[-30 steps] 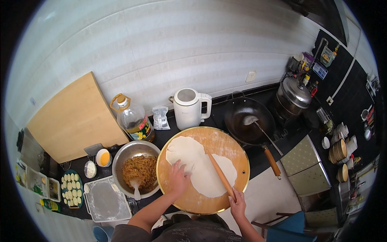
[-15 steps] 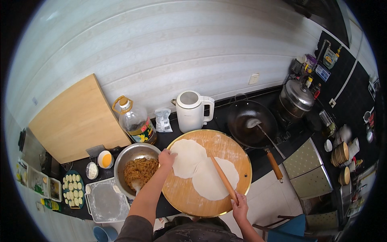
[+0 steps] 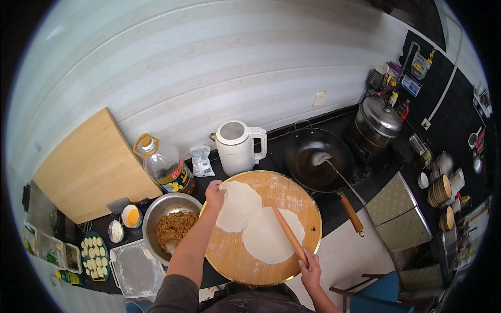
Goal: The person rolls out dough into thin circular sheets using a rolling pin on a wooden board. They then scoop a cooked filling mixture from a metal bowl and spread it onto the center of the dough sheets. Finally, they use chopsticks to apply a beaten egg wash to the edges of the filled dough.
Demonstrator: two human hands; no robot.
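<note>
Left hand (image 3: 215,195): fingers drawn together, pinching the far-left edge of the left dough sheet (image 3: 239,207), at the board's far-left rim. Right hand (image 3: 310,266): fingers closed around the near end of a wooden rolling pin (image 3: 288,229), which lies aslant across the right dough sheet (image 3: 269,245), far tip beyond that sheet's far edge. Dough sheets: two, thin, pale, rounded; left one farther, right one nearer, meeting along their shared side near the middle of the board. Round wooden board (image 3: 229,255): pale gilt rim, small hole toward the right; bare floured wood along the near-left part and across the far-right part; near rim close to the person's body, pale floor visible past the near-right rim. Metal bowl (image 3: 148,214): just left of the board, holding brown shredded filling (image 3: 175,228), partly hidden by the left forearm. White cup (image 3: 137,224): orange-yellow liquid inside. Small bowl (image 3: 116,241): white powder, left of the cup. Tray (image 3: 136,268): shallow, light-coloured, dusted white, left of the metal bowl on the near side. Dark plate (image 3: 95,234): rows of pale rounds, far left. Oil jug (image 3: 169,169): clear, partly filled, beyond the metal bowl. Kettle (image 3: 235,154): white, top open, beyond the board. Wok (image 3: 302,156): dark, far right of the board, a ladle (image 3: 321,158) resting inside. Pot (image 3: 379,122): metal, lid on, contents hidden, right of the wok.
</note>
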